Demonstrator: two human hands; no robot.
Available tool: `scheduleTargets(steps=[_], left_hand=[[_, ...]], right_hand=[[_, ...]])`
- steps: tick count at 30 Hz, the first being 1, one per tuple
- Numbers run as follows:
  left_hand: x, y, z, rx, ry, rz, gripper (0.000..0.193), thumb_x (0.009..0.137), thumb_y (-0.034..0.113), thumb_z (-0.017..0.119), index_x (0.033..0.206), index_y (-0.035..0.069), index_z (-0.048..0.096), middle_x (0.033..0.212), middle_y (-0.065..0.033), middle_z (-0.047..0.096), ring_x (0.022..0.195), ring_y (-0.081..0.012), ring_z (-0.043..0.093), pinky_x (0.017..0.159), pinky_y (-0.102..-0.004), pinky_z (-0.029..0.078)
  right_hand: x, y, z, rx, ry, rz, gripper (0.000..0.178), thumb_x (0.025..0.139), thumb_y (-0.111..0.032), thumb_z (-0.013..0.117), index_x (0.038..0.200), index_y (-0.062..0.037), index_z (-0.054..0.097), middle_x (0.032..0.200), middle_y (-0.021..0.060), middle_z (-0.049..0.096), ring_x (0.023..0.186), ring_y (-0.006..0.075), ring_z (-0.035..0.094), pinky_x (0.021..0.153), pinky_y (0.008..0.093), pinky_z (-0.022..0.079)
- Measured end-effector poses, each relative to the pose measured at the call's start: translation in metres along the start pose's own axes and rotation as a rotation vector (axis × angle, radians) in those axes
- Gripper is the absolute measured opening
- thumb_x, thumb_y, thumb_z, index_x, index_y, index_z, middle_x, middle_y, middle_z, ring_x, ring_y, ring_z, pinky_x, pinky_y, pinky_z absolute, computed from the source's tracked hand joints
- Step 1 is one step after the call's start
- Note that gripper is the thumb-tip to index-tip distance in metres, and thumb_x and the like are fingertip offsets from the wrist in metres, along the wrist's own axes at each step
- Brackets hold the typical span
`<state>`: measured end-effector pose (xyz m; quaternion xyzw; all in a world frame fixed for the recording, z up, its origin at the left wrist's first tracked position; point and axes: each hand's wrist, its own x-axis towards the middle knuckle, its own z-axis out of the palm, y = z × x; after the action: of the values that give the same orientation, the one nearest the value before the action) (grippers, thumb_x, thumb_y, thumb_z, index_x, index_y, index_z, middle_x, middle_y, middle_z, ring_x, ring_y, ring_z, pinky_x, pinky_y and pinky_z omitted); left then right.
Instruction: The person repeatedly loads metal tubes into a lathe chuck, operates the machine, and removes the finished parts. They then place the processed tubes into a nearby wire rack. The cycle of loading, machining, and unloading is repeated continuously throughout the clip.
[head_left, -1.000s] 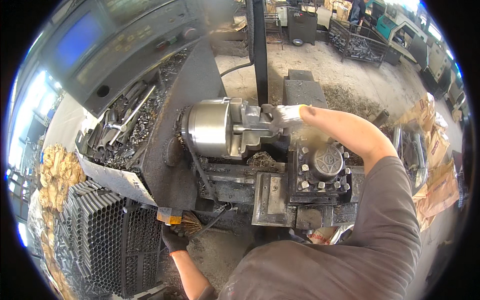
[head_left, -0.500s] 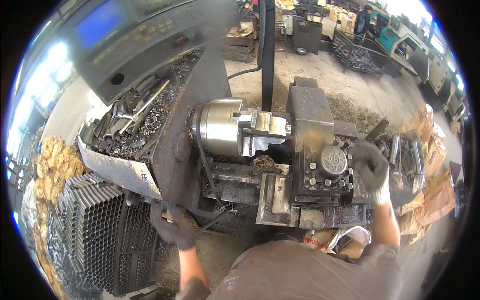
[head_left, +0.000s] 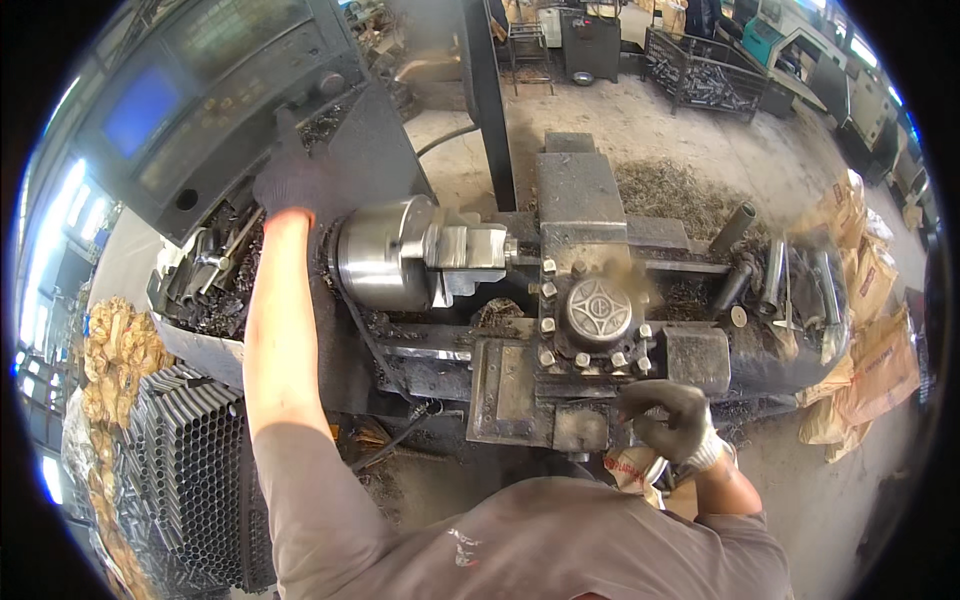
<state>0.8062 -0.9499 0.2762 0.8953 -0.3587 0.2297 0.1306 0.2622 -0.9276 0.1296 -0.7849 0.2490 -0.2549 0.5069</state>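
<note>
My left hand (head_left: pixel 292 180), in a dark glove, reaches across to the lower edge of the control panel (head_left: pixel 180 120). Its index finger is stretched out near a dark knob (head_left: pixel 331 84); the other fingers are blurred, and whether it touches the panel is unclear. My right hand (head_left: pixel 668 420), gloved too, hovers above a white bag (head_left: pixel 634 468) with metal pieces in it, just in front of the lathe. Its fingers are loosely curved, with nothing visible between them. Before me stand the shiny chuck (head_left: pixel 378 258) with stepped jaws and the tool post (head_left: pixel 599 309) with its round cap.
At the left is a stack of steel tubes (head_left: pixel 190 480) beside a tray of chips and scrap (head_left: pixel 205 265). Loose tubes (head_left: pixel 774 275) lie on the right end of the machine, near brown paper sacks (head_left: pixel 875 365). A wire bin (head_left: pixel 700 75) and a partly visible person stand farther back.
My left hand has gone from beside the tube stack up to the control panel. My right hand has come away from the tool post toward my body. The whole view has shifted.
</note>
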Motion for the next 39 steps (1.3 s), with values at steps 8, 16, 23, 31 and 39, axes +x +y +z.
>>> scheduleTargets(steps=[8, 16, 23, 31, 39], left_hand=[[-0.425, -0.073, 0.094, -0.323, -0.472, 0.272, 0.033, 0.1, 0.04, 0.064, 0.119, 0.015, 0.071, 0.111, -0.0139, 0.071, 0.112, -0.0379, 0.067, 0.098, -0.0526, 0.055], [-1.084, -0.257, 0.022, -0.143, -0.767, -1.8, 0.056, 0.096, 0.046, 0.063, 0.135, 0.006, 0.073, 0.14, -0.0221, 0.069, 0.134, -0.0412, 0.064, 0.108, -0.0499, 0.052], [-1.336, -0.099, -0.184, 0.405, 0.084, -2.419, 0.058, 0.095, 0.044, 0.059, 0.123, -0.004, 0.074, 0.132, -0.0301, 0.069, 0.124, -0.0472, 0.066, 0.098, -0.0537, 0.055], [-1.2, 0.052, -0.046, -0.397, -0.577, -2.428, 0.044, 0.1, 0.038, 0.057, 0.121, 0.005, 0.078, 0.128, -0.0197, 0.076, 0.12, -0.0404, 0.072, 0.098, -0.0476, 0.056], [-1.109, -0.041, -0.012, -0.616, -0.341, -2.483, 0.051, 0.1, 0.044, 0.059, 0.128, 0.005, 0.074, 0.132, -0.0205, 0.074, 0.125, -0.0391, 0.069, 0.103, -0.047, 0.053]], right_hand=[[0.03, 0.002, 0.127, 0.05, -0.475, -0.09, 0.029, 0.089, -0.004, 0.07, 0.117, -0.0017, 0.074, 0.097, 0.0112, 0.08, 0.083, 0.02, 0.077, 0.079, 0.0353, 0.063], [0.004, 0.112, 0.394, -0.138, -1.1, -0.289, 0.031, 0.093, -0.016, 0.067, 0.119, -0.0038, 0.076, 0.105, 0.0148, 0.081, 0.092, 0.0282, 0.08, 0.082, 0.0373, 0.064], [0.011, 0.269, 0.569, -1.33, -1.964, -1.878, 0.019, 0.096, -0.029, 0.07, 0.093, -0.0151, 0.082, 0.099, 0.0103, 0.082, 0.096, 0.0262, 0.08, 0.08, 0.0412, 0.063], [-0.024, 0.285, 0.72, -0.998, -2.091, -1.137, 0.027, 0.102, -0.025, 0.059, 0.106, -0.0123, 0.082, 0.102, 0.0103, 0.081, 0.093, 0.0274, 0.079, 0.077, 0.0446, 0.062], [-0.064, 0.172, 0.944, -1.0, -1.969, -2.01, 0.026, 0.1, -0.025, 0.059, 0.11, -0.0216, 0.083, 0.108, 0.0056, 0.082, 0.099, 0.0259, 0.079, 0.081, 0.0421, 0.061]])
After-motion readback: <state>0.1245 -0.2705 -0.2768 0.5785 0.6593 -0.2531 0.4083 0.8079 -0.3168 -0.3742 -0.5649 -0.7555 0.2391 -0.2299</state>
